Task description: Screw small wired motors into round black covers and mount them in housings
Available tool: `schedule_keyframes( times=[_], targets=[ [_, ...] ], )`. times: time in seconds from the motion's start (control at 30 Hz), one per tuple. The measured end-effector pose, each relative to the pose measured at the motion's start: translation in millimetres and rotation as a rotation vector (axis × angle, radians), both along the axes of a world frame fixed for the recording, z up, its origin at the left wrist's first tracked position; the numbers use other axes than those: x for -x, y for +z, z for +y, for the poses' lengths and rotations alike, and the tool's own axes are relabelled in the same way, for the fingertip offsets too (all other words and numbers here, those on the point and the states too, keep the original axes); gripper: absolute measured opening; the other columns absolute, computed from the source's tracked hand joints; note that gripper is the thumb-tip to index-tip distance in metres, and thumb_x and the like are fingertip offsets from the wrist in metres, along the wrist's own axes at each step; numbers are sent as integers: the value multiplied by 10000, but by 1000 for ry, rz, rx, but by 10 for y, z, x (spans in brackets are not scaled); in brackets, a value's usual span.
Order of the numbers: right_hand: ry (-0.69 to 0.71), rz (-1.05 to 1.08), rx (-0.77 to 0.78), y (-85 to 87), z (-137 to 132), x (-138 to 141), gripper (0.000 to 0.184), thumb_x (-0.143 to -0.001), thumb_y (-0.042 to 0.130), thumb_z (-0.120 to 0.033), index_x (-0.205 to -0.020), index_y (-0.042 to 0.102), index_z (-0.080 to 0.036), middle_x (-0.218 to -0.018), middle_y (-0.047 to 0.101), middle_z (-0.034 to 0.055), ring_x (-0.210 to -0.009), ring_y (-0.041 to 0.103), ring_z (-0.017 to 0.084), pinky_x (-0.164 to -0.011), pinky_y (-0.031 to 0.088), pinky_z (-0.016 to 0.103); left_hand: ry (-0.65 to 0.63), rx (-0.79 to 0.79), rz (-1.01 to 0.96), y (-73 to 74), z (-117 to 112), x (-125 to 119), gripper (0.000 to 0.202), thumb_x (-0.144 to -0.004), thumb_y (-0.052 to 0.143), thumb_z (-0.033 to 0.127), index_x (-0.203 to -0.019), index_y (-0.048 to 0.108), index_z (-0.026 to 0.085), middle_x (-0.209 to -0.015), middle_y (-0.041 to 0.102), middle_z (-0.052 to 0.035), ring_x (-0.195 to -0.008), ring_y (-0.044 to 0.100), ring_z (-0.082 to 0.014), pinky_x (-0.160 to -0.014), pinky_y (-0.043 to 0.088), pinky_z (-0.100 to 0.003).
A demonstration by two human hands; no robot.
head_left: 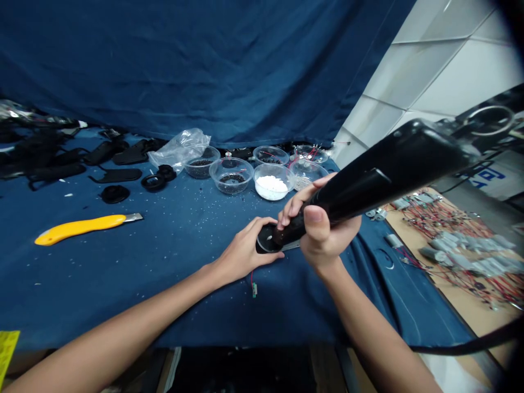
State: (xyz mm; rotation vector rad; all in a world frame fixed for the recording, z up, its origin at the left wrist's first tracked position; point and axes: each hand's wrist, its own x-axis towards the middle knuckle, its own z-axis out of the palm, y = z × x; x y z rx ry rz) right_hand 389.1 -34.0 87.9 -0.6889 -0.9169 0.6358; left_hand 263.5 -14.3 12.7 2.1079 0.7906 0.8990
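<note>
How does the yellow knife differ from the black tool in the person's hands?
The yellow knife lies flat on the blue cloth, untouched; the black tool is tilted, gripped by the right hand. The knife's metal tip is free; the tool's lower end meets a round black part held by the left hand. Both are elongated.

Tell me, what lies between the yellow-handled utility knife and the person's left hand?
In the head view, only blue cloth, bare but for tiny pale specks, lies between the yellow-handled utility knife and the left hand.
</note>
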Motion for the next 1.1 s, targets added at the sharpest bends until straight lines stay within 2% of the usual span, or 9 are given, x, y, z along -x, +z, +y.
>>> schedule_keyframes(
  times=[0.2, 0.33, 0.5, 0.67, 0.8, 0.97, 1.1],
  targets=[
    [47, -125, -87, 35, -12, -1, 427, -698, 738, -483, -944, 485, -244, -570, 550, -80, -416, 524, 106, -450, 494, 271, -16, -19, -22, 25, -23, -17, 512, -760, 738, 325, -1190, 477, 229, -1132, 559, -17, -1049, 543, -180, -915, 428, -289],
    [46, -123, -113, 39, -26, 9, 338, -754, 690, -450, -934, 497, -239, -568, 551, -71, -432, 544, 117, -456, 502, 279, -15, -6, -23, 36, -32, -12, 503, -760, 736, 342, -1181, 486, 227, -1120, 564, -24, -1044, 549, -192, -910, 433, -301],
    [39, -165, -163, 33, -26, -3, 361, -756, 681, -482, -951, 485, -250, -555, 527, -75, -415, 523, 119, -415, 481, 272, -5, 1, -27, 67, -17, 10, 518, -761, 735, 344, -1195, 475, 228, -1132, 570, -38, -1059, 553, -208, -919, 436, -320],
    [149, -173, -230, 31, -26, -46, 328, -772, 681, -441, -972, 507, -247, -589, 548, -58, -404, 514, 120, -392, 460, 273, -64, 26, -14, 104, -7, 36, 535, -766, 727, 374, -1213, 467, 234, -1153, 568, -42, -1078, 546, -210, -922, 432, -321],
    [187, -168, -269, 17, -16, -70, 313, -773, 682, -389, -986, 508, -240, -597, 544, -55, -406, 509, 115, -390, 452, 265, -88, 47, 8, 115, -9, 37, 537, -759, 729, 408, -1194, 473, 225, -1140, 565, -38, -1073, 544, -208, -917, 429, -312],
    [183, -191, -223, -3, -21, -66, 283, -796, 649, -376, -982, 489, -236, -604, 540, -56, -407, 514, 117, -391, 459, 273, -83, 51, 34, 99, -3, 35, 554, -753, 727, 438, -1196, 476, 220, -1109, 564, -46, -1037, 554, -217, -901, 439, -328],
    [196, -171, -203, 90, -63, -38, 303, -779, 657, -400, -957, 470, -240, -595, 528, -69, -399, 500, 109, -381, 452, 261, -89, 70, 44, 96, 5, 67, 581, -745, 730, 448, -1216, 466, 233, -1144, 563, -46, -1073, 547, -221, -919, 430, -334]
  ],
)
